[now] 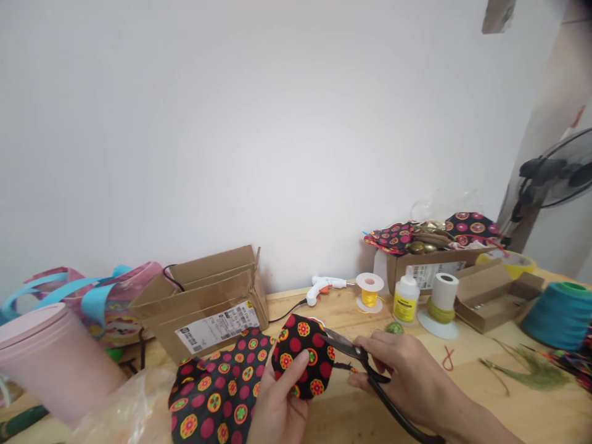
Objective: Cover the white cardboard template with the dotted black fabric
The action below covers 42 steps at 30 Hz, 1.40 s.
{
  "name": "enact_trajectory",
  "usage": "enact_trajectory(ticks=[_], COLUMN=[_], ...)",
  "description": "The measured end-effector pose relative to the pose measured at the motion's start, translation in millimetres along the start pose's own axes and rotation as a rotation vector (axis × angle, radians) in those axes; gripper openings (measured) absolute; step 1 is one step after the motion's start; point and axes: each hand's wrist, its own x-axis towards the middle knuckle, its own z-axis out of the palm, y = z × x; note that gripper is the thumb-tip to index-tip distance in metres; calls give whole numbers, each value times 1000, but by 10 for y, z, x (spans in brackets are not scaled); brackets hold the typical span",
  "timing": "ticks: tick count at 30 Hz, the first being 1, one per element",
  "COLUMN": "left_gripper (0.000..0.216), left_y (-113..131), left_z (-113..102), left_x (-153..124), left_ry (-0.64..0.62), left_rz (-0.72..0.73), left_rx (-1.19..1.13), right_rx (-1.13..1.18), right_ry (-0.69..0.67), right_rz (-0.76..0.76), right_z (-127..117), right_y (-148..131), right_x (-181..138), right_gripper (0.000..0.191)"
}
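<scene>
My left hand [287, 394] pinches a small rounded piece of black fabric [303, 357] printed with red dots and bright flowers, the thumb lying across its front. In my right hand [407, 370] is a pair of black-handled scissors [356, 351], their blades touching the upper right edge of that piece. A short dark strand sticks out from the piece, close to my right fingertips. Behind my left hand a larger cloth of the same print [217, 394] lies on the wooden table [351, 413]. My left fingers are partly hidden behind the fabric.
An open cardboard box [208, 308], a pink bin [60, 364] and a plastic bag [134, 407] stand left. Along the back are a white glue gun [324, 287], a yellow cord spool [369, 293] and a glue bottle [406, 299]. Right are a shallow box [497, 302] and a teal thread cone [557, 317].
</scene>
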Motion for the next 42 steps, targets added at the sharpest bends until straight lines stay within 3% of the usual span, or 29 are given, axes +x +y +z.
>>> enact_trajectory(ticks=[8,28,35,42], left_gripper=[50,56,55,53], left_y=[10,40,60,57], left_z=[32,53,81,63], left_x=[-38,-72,-92,-79], left_ry=[-2,-14,-2,-32], left_rz=[33,32,35,55], left_rx=[65,92,78,109], right_rx=[-87,-192,-226,-60], right_ry=[118,139,85,-68], right_rz=[-108,-169,-112,33], right_z=[51,16,-47,-158], right_y=[63,103,79,50], right_x=[-31,-45,-40,-8], right_gripper=[23,19,19,25])
